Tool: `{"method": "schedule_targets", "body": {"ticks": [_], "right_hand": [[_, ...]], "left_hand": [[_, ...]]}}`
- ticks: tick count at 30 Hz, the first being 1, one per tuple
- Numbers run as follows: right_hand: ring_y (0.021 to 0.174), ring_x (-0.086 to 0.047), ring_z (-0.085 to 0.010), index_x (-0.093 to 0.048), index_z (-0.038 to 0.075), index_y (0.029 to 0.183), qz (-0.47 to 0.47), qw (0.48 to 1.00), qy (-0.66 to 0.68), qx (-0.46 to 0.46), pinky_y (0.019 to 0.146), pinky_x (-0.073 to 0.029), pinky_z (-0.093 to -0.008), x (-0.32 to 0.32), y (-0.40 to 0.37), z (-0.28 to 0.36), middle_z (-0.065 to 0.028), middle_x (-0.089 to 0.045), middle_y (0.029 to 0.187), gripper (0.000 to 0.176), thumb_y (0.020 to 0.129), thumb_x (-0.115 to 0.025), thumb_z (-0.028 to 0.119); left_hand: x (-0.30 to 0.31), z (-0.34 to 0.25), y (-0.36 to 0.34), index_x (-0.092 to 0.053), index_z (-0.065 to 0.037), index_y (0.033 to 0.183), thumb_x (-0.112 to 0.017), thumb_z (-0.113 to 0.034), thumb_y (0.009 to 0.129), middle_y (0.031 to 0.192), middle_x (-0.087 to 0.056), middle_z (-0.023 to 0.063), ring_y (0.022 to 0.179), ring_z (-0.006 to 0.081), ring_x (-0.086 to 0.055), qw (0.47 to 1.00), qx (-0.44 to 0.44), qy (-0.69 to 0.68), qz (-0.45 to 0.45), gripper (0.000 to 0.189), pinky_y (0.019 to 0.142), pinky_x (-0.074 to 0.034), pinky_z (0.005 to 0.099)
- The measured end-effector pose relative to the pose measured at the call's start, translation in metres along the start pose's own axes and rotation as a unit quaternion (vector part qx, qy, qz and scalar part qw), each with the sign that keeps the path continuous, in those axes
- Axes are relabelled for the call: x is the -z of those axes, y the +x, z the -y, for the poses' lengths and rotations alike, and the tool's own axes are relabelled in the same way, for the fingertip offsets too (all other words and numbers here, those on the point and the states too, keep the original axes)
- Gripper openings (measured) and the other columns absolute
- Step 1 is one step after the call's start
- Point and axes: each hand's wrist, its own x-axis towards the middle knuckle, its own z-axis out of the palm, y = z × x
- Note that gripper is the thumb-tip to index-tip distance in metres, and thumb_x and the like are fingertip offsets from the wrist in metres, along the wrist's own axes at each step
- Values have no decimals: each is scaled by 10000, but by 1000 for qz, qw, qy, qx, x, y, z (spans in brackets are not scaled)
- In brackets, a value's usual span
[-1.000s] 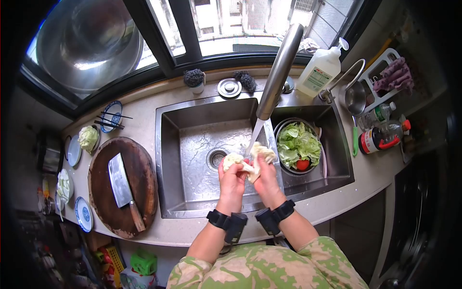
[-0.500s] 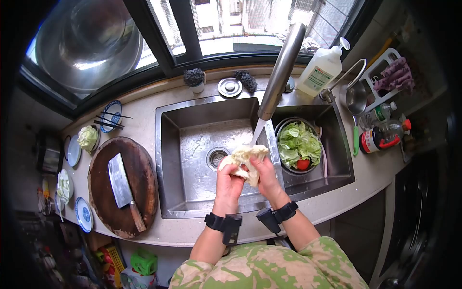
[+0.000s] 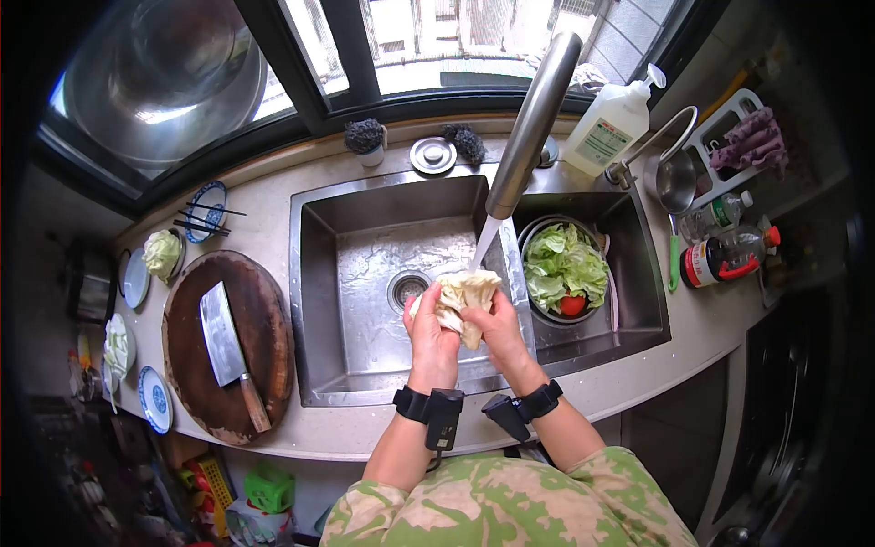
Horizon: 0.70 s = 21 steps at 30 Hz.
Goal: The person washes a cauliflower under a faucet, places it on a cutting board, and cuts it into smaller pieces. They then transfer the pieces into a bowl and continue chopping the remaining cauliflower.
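Note:
A pale cream, ruffled clump of vegetable (image 3: 469, 290) is held over the left basin of the steel sink (image 3: 365, 351); its exact kind is hard to make out. My left hand (image 3: 432, 339) cups it from the left and below with curled fingers. On the right side, my right hand (image 3: 500, 330) grips its edge, thumb on top. Water runs from the tall steel faucet (image 3: 529, 128) onto the clump. Just left of my hands lies the round drain (image 3: 407, 290). In the right basin, a metal bowl (image 3: 538, 312) holds green lettuce (image 3: 563, 263) and a red tomato (image 3: 571, 304).
A cleaver (image 3: 221, 337) lies on a round wooden chopping board (image 3: 182, 365) at left. Around it stand a cabbage (image 3: 162, 253), plates and a bowl with chopsticks (image 3: 208, 219). A soap bottle (image 3: 609, 128), a ladle (image 3: 675, 187) and bottles (image 3: 729, 258) line the right.
The clump has been turned in my hands, with its ruffled side now facing up more. My right thumb has shifted onto it. The view has moved slightly.

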Motion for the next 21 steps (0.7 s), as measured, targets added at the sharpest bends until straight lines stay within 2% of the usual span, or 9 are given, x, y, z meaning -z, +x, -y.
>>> {"method": "schedule_targets", "body": {"ticks": [4,6,8,10,11,12,14,19,21], "right_hand": [[928,-641,-241,-447,-25,1220,-24,998,45,36,808,-503,-352,2,-1,-13,-157,-647,1012,480,797,-636,97],[915,-636,-379,-421,-39,1210,-31,939,-310,148,793,-496,-430,3,-7,-7,-265,-628,993,471,852,-600,208],[905,-613,-428,-410,-36,1208,-28,924,-355,140,780,-486,-466,-1,-11,2,-297,-615,972,483,872,-564,274],[895,-590,-478,-399,-34,1205,-23,906,-400,135,768,-477,-501,-4,-12,13,-328,-602,950,505,892,-528,341],[884,-592,-478,-388,-24,1210,0,885,-452,114,754,-473,-510,-2,-13,18,-318,-610,926,535,899,-498,397],[873,-594,-479,-378,-14,1216,22,860,-501,93,739,-469,-520,-1,-12,21,-309,-617,902,567,907,-469,452],[870,-593,-480,-389,-16,1212,15,862,-498,91,735,-472,-518,0,-11,20,-309,-616,884,579,912,-455,475],[811,-634,-426,-441,-38,1172,-35,898,-404,173,722,-495,-483,4,-6,-9,-254,-646,844,582,937,-406,494],[759,-657,-324,-496,-32,1135,-74,958,-204,186,722,-515,-422,3,-1,-26,-148,-671,822,528,957,-384,452]], "left_hand": [[-9,0,-13,-164,-133,1341,-701,57,760,1148,-514,158,1031,277,-570,1000,14,5,-1,813,881,-513,455],[-19,10,-29,-158,-145,1349,-697,60,767,1160,-512,152,1054,267,-557,991,-90,89,-34,819,911,-495,426],[-11,14,-28,-95,-169,1381,-715,49,767,1182,-505,128,1082,243,-542,988,-91,126,-2,899,931,-481,383],[-8,14,-24,-212,-126,1387,-719,-7,793,1178,-534,100,1068,213,-558,986,-36,121,105,790,918,-489,349],[-4,12,-24,-419,-62,1283,-701,-73,833,1147,-579,79,1034,190,-586,984,35,112,135,531,889,-506,326],[-3,13,-23,-419,-62,1283,-701,-73,833,1147,-579,79,1034,190,-586,984,34,112,135,531,889,-506,326],[-2,16,-21,-547,-28,1144,-680,-80,845,1096,-615,78,987,192,-614,987,50,102,117,331,856,-524,318],[-8,27,-25,-558,-23,1107,-667,-25,803,1030,-630,75,912,194,-634,994,-19,90,59,323,805,-542,318],[-3,28,-22,-571,-28,1065,-661,-9,789,979,-637,64,862,186,-638,996,-21,74,34,290,775,-546,313]]}}
